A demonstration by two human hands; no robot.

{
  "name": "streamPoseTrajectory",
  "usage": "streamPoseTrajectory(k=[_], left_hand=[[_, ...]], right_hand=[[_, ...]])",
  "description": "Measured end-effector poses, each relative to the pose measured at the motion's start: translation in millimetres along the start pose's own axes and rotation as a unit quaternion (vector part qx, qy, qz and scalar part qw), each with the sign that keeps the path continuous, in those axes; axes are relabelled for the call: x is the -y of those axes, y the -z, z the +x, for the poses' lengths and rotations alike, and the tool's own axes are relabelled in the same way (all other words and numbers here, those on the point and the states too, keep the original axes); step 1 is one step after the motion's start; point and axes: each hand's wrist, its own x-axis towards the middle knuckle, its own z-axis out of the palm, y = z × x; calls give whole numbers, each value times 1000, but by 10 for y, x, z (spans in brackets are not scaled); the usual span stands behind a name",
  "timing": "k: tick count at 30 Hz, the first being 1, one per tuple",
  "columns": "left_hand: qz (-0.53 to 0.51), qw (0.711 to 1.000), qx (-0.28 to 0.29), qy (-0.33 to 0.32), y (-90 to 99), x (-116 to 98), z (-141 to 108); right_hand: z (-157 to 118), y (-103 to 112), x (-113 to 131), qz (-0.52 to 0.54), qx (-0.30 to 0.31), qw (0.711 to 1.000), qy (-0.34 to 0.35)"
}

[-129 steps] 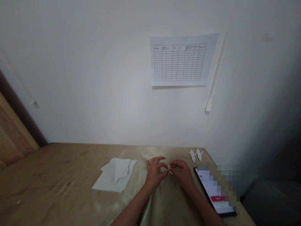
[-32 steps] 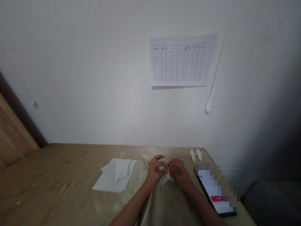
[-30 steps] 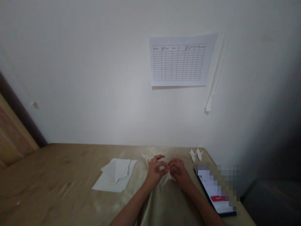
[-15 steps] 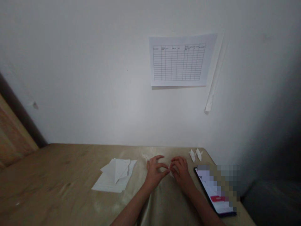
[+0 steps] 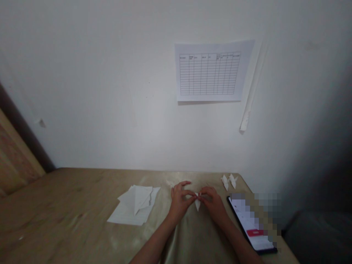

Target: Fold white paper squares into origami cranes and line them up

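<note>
A small folded white paper (image 5: 197, 205) with a pointed lower end is pinched between my two hands, above the table's middle front. My left hand (image 5: 180, 200) grips its left side with thumb and forefinger, the other fingers raised and curved. From the right, my right hand (image 5: 211, 201) pinches the same paper, its remaining fingers curled. Fingertips hide the paper's upper middle. Two small folded paper cranes (image 5: 225, 181) sit side by side beyond my right hand, near the table's back right corner.
Several loose white paper sheets (image 5: 126, 213) lie overlapped on the table (image 5: 68, 205) to the left. A phone (image 5: 242, 220) with a lit screen, partly blurred out, rests at the right edge. A printed table sheet (image 5: 209, 73) hangs on the wall behind.
My right hand has turned and its fingers have curled in closer to the left fingertips. More of the folded paper's pointed end now shows below the fingers.
</note>
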Motion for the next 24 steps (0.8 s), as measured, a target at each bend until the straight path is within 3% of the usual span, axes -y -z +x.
streamPoseTrajectory(k=[7,24], left_hand=[[12,1000,8,-5,-24,21,2],[19,1000,-16,-16,25,-3,27]], right_hand=[[-16,-20,-4,3,-19,1000,-21],[-19,-15,-82,-49,1,999,14]])
